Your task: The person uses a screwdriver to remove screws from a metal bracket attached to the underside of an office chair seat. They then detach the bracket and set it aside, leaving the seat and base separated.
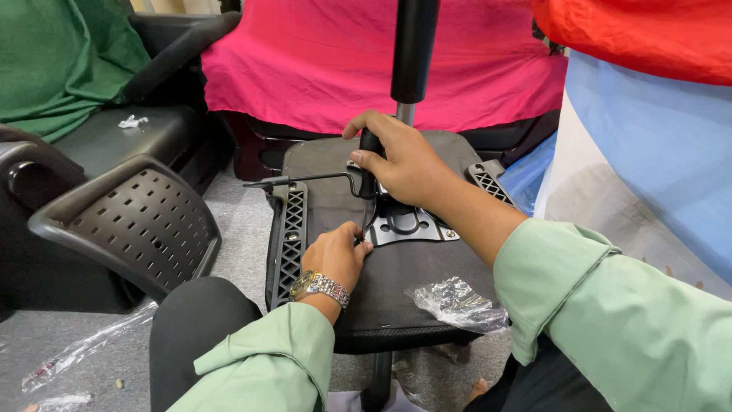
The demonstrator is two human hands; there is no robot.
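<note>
An upturned black office chair seat lies in front of me with its underside up. A grey metal mechanism plate sits at its middle, and a black gas cylinder rises from it. My right hand is closed around a black handle next to the cylinder's base. My left hand, with a metal wristwatch, pinches something small at the plate's left edge; I cannot see what it is. A thin lever rod sticks out to the left.
A crumpled clear plastic bag lies on the seat near my right sleeve. A perforated black chair back stands at the left. Chairs draped in green, pink and red-blue cloth surround me. More plastic wrap lies on the grey carpet.
</note>
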